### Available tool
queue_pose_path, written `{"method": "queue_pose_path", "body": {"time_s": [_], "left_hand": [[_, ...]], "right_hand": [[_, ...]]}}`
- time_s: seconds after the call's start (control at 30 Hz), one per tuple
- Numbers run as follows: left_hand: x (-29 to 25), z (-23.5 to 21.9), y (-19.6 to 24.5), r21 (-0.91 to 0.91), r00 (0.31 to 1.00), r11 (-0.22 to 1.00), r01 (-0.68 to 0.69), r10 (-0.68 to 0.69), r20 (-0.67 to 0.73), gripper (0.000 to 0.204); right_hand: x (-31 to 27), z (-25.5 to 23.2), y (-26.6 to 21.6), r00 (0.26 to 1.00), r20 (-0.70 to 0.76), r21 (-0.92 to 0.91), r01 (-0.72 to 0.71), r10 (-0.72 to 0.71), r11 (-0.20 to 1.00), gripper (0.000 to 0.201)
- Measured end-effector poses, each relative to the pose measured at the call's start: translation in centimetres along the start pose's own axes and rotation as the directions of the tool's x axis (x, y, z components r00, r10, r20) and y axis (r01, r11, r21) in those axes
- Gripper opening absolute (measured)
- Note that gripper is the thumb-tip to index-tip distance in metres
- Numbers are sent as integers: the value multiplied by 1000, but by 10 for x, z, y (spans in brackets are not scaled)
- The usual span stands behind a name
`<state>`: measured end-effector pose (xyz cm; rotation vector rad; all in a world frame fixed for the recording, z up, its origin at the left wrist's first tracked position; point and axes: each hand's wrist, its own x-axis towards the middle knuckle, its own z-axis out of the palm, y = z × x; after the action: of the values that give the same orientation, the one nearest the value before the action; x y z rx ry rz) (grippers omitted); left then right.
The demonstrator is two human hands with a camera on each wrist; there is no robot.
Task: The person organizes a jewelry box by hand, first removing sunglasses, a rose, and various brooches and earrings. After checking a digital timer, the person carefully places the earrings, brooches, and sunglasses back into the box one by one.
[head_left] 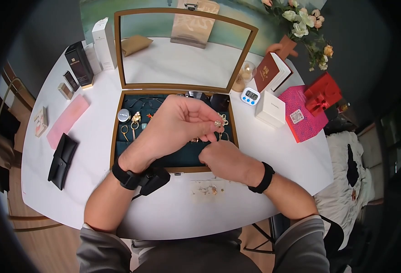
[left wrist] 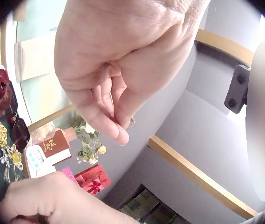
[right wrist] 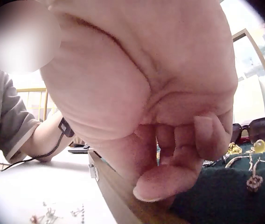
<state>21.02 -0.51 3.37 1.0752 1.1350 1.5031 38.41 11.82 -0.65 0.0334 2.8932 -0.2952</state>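
Observation:
My left hand (head_left: pixel 171 125) is raised over the open jewellery case (head_left: pixel 113 150) and pinches a small sparkling jewellery piece (head_left: pixel 217 123) between thumb and fingertips. In the left wrist view the same hand (left wrist: pixel 118 74) mostly hides that piece. Lower, at the front right of the case, is my right hand (head_left: pixel 232 161), back upward. The right wrist view shows this hand (right wrist: pixel 156 107) with curled fingers above the dark green lining (right wrist: pixel 207 200); no held thing is visible. Earrings and other jewellery (head_left: pixel 135 119) lie on the lining.
Small jewellery pieces (head_left: pixel 209 189) lie on the white table (head_left: pixel 164 214) before the case. Its glass lid (head_left: pixel 118 50) stands up behind. To the left are a black pouch (head_left: pixel 63 161), a pink case (head_left: pixel 68 120) and boxes; rightward, a timer (head_left: pixel 250 96), a white box (head_left: pixel 270 109) and red packages.

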Motion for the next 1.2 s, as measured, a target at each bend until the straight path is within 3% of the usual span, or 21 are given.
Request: {"method": "queue_pose_path", "body": {"time_s": [0.1,0.33,0.5,0.7,1.03,1.1,1.13,1.2], "left_hand": [[2,-4,-2,10,1000,1000,-8,8,-18,12],[3,-6,-2,11,998,999,-46,46,-42,5],[3,-7,0,-2,997,999,-41,41,-61,3],[3,-6,3,-14,996,1000,-28,27,-85,4],[3,-7,1,-49,991,999,1,-8,-134,11],[3,-6,2,-17,989,1000,6,-8,-149,10],[3,-6,2,14,986,1000,10,-7,-164,10],[5,-7,-3,43,986,999,3,4,-166,10]], "right_hand": [[7,-4,2,998,57,119,5,-12,993,10],[13,-7,2,994,103,184,18,-38,983,16],[15,-12,-11,978,192,161,-117,85,980,21],[9,-10,-22,982,166,19,-95,90,995,11],[2,-7,-19,990,104,117,-105,93,988,21],[-10,-20,-12,988,-115,262,-67,100,963,23],[-14,-26,-9,989,-114,264,-64,97,962,23],[-23,-41,-3,866,-423,401,-87,268,912,16]]}}
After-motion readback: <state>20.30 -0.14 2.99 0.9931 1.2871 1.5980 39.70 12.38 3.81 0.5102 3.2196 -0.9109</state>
